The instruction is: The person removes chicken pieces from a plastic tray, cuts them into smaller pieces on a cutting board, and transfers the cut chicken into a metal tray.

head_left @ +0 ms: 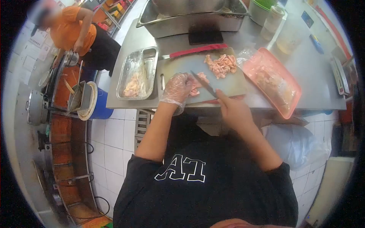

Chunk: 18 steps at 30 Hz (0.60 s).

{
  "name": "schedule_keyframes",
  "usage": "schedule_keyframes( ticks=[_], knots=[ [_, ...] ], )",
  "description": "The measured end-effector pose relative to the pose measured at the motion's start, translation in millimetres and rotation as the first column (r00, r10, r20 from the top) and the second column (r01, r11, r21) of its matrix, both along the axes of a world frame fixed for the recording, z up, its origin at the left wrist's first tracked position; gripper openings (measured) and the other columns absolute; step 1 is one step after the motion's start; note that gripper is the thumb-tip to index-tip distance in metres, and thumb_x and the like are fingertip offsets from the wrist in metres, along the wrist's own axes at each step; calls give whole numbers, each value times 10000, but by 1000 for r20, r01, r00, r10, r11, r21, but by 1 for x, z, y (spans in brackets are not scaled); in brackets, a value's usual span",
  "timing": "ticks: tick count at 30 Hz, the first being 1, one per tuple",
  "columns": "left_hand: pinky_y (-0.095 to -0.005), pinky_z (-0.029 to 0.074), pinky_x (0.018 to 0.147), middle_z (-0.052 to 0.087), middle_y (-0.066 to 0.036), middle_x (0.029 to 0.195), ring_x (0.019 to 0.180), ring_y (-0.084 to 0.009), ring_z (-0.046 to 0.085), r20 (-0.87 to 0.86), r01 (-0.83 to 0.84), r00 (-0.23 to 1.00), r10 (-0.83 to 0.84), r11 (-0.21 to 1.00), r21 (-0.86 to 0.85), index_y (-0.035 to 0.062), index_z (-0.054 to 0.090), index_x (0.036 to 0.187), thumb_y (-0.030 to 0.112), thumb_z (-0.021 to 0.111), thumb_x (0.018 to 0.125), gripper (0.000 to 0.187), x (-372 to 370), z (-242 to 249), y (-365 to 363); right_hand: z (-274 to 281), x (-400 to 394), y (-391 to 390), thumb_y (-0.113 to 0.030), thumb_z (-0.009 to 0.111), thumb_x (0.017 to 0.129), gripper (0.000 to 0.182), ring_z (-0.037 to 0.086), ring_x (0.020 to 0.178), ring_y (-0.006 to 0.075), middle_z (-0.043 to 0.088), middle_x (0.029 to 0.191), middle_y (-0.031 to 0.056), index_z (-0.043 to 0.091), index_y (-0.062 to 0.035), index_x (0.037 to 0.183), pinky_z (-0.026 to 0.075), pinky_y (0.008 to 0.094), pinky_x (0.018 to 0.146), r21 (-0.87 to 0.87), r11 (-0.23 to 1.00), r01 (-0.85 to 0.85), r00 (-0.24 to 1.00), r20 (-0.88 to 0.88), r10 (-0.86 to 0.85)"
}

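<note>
In the head view my left hand point(178, 88), in a clear plastic glove, presses with curled fingers on a piece of raw meat point(195, 91) on the cutting board point(167, 68). My right hand point(232, 108) is bare and closed around the handle of a knife point(204, 82). The blade points up and left and lies over the meat, close to my left fingertips. A heap of cut meat pieces point(221, 66) lies at the board's upper right. Left of the board is a metal tray point(153, 72) with meat pieces under plastic film.
A pink tray point(262, 55) with bagged meat sits to the right. Behind the board are a deep steel pan point(194, 27) and a red-handled knife point(197, 49). A clear bottle point(273, 22) stands at the back right. A person in an orange shirt point(72, 28) works at a stove on the left.
</note>
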<state>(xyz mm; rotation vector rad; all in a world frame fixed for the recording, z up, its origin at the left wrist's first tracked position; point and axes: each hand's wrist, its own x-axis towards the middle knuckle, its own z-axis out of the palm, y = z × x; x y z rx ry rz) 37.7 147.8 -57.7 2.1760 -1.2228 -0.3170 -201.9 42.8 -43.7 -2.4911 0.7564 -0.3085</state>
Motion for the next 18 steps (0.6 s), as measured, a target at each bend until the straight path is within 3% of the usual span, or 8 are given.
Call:
schedule_keyframes(
  ticks=[2, 7, 11, 12, 14, 15, 17, 18],
  knots=[
    [-451, 523, 895, 707, -218, 1064, 987, -364, 680, 100, 8, 995, -7, 1000, -8, 36, 761, 1022, 222, 624, 940, 246, -3, 2, 5, 6, -4, -7, -248, 548, 1009, 395, 685, 857, 441, 707, 949, 246, 611, -179, 1393, 538, 535, 759, -8, 1000, 12, 999, -31, -12],
    [-466, 524, 888, 700, -211, 1029, 967, -368, 676, 120, -16, 993, 17, 1000, -8, 46, 766, 1026, 232, 634, 920, 251, -10, -2, 15, 12, -12, -18, -225, 481, 1023, 423, 688, 863, 424, 707, 1012, 226, 553, -164, 1435, 547, 557, 749, -132, 989, 62, 992, -99, -76],
    [-456, 528, 882, 701, -191, 982, 957, -357, 677, 292, 34, 956, -20, 998, -44, 59, 769, 1015, 249, 661, 922, 237, -14, 8, 9, 9, -2, -8, -252, 567, 1006, 391, 679, 835, 455, 699, 891, 251, 621, -218, 1392, 524, 543, 746, -114, 987, 113, 993, -1, -114],
    [-456, 528, 882, 701, -191, 982, 957, -357, 677, 288, 32, 958, -17, 998, -46, 59, 769, 1015, 249, 661, 922, 237, -15, 6, 6, 5, 2, -5, -245, 561, 1008, 396, 680, 845, 453, 703, 912, 247, 614, -210, 1399, 525, 544, 754, -126, 990, 66, 997, 36, -62],
    [-450, 537, 860, 713, -167, 938, 939, -347, 684, 64, 10, 998, -2, 994, -112, 70, 773, 997, 233, 696, 899, 205, -21, -3, -2, -3, 9, -1, -237, 554, 1009, 401, 681, 856, 451, 707, 933, 244, 607, -203, 1405, 526, 546, 763, -138, 990, 14, 997, 72, -4],
    [-450, 537, 860, 713, -167, 938, 939, -347, 684, 64, 7, 998, 0, 994, -111, 70, 773, 997, 233, 696, 899, 205, -22, -6, -5, -7, 13, 2, -230, 549, 1010, 410, 683, 865, 449, 712, 956, 236, 596, -200, 1415, 528, 545, 768, -108, 994, 10, 1000, -11, -12],
    [-448, 547, 834, 731, -152, 922, 924, -333, 696, 281, 102, 957, -69, 989, -105, 69, 772, 975, 209, 716, 877, 179, -22, -11, -9, -8, 17, 3, -223, 543, 1010, 418, 685, 874, 448, 718, 979, 228, 585, -196, 1425, 531, 543, 772, -75, 997, 8, 996, -93, -15],
    [-448, 547, 834, 731, -152, 922, 924, -333, 696, 278, 99, 958, -68, 990, -101, 69, 772, 975, 209, 716, 877, 179, -23, -13, -11, -6, 17, 3, -206, 532, 1011, 442, 688, 870, 443, 721, 982, 224, 552, -194, 1453, 533, 537, 765, -50, 999, -5, 996, -89, 1]
  ],
)
